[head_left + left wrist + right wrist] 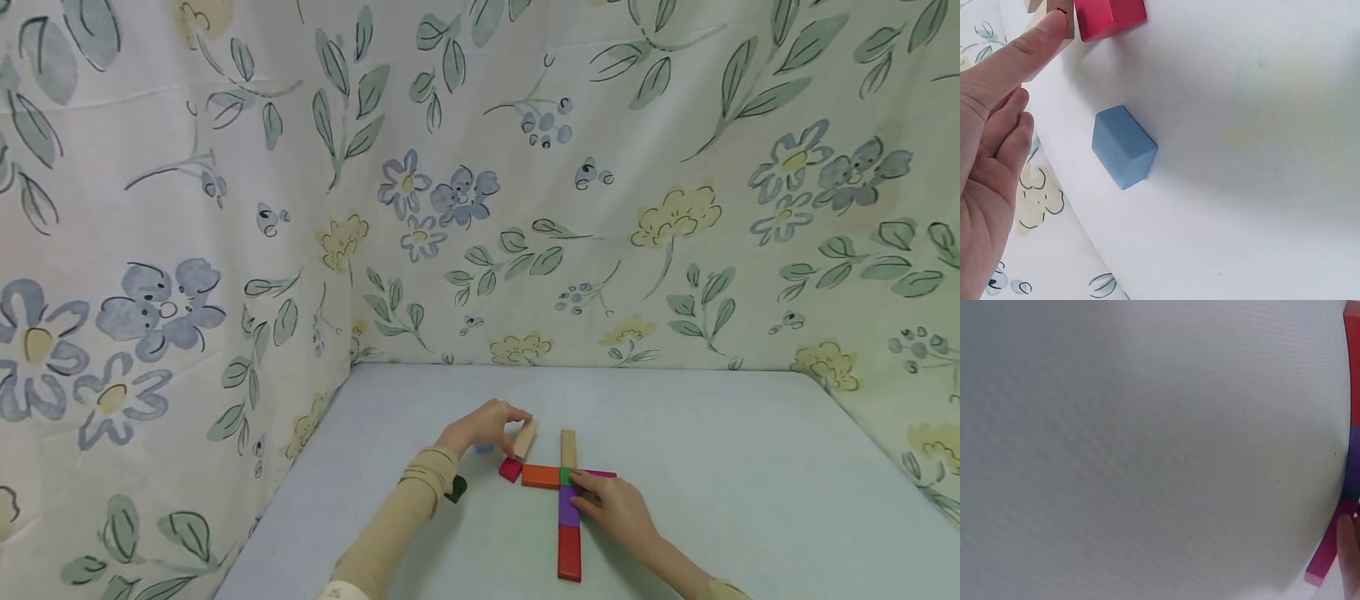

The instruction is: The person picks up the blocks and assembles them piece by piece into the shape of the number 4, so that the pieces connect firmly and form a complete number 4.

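Note:
Between its thumb and fingers, my left hand (487, 427) pinches a plain wooden block (527, 440), tilted close above a crimson block (511, 470). My right hand (618, 512) touches a cross of flat blocks on its right side, index fingertip at the green block (565, 476) and thumb beside the purple block (569, 506). Another wooden block (568, 448) forms the top arm, an orange block (541, 477) the left, and a magenta block (1325, 550) the right. A red block (569, 553) extends the purple one toward me.
A blue block (1124, 149) lies on the white table (720, 450) behind the left wrist. A dark block (456, 489) is partly hidden by the left sleeve. Flowered cloth (525, 208) hangs along the table's back and sides.

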`<action>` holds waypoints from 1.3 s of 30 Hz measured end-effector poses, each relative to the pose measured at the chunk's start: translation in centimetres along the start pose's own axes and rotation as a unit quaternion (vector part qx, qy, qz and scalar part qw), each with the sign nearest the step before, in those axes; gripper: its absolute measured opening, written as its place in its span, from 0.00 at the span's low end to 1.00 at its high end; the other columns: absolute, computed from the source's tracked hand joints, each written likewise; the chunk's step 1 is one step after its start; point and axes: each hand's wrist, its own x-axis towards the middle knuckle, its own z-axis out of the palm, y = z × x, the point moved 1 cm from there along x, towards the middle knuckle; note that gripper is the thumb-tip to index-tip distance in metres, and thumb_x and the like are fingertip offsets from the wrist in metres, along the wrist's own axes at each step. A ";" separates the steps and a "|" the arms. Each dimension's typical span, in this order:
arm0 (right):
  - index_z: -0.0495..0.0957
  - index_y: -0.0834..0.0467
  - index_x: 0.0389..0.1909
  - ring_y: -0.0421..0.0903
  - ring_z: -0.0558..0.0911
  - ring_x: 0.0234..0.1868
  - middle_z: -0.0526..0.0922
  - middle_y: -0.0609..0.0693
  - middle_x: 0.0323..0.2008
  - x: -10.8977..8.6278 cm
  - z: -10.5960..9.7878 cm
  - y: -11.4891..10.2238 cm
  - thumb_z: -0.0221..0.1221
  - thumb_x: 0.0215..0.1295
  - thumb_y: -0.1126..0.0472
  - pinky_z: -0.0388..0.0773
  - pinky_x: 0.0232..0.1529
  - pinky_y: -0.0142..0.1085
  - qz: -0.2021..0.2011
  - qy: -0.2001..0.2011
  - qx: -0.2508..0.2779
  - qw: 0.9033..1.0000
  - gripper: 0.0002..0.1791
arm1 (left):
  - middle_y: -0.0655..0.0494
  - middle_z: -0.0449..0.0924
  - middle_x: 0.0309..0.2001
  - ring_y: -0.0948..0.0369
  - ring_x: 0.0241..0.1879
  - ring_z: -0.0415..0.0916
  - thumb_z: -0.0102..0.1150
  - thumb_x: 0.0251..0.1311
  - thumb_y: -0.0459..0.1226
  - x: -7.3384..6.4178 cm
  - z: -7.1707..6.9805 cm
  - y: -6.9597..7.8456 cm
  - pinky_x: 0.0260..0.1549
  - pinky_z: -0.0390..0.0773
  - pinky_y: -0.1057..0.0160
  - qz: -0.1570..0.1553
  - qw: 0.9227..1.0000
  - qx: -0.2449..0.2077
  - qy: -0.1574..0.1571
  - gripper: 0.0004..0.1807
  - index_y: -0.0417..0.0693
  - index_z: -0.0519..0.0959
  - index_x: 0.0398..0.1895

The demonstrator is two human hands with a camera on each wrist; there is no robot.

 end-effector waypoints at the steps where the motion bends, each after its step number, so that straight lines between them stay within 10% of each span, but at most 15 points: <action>1: 0.84 0.55 0.45 0.41 0.85 0.37 0.87 0.50 0.43 0.0 0.0 0.0 0.69 0.50 0.58 0.78 0.32 0.29 0.000 0.001 0.000 1.000 0.19 | 0.55 0.75 0.61 0.59 0.61 0.71 0.75 0.42 0.34 0.0 0.1 0.0 0.59 0.71 0.62 -0.002 1.000 0.000 -0.002 0.38 0.52 0.73 0.62; 39: 0.84 0.56 0.47 0.34 0.81 0.31 0.87 0.51 0.44 0.0 0.0 0.0 0.69 0.51 0.58 0.74 0.29 0.25 0.011 -0.004 0.016 1.000 0.19 | 0.60 0.75 0.61 0.62 0.62 0.70 0.73 0.46 0.38 0.4 1.2 -0.3 0.60 0.69 0.65 -0.018 0.998 0.044 -0.028 0.34 0.52 0.75 0.61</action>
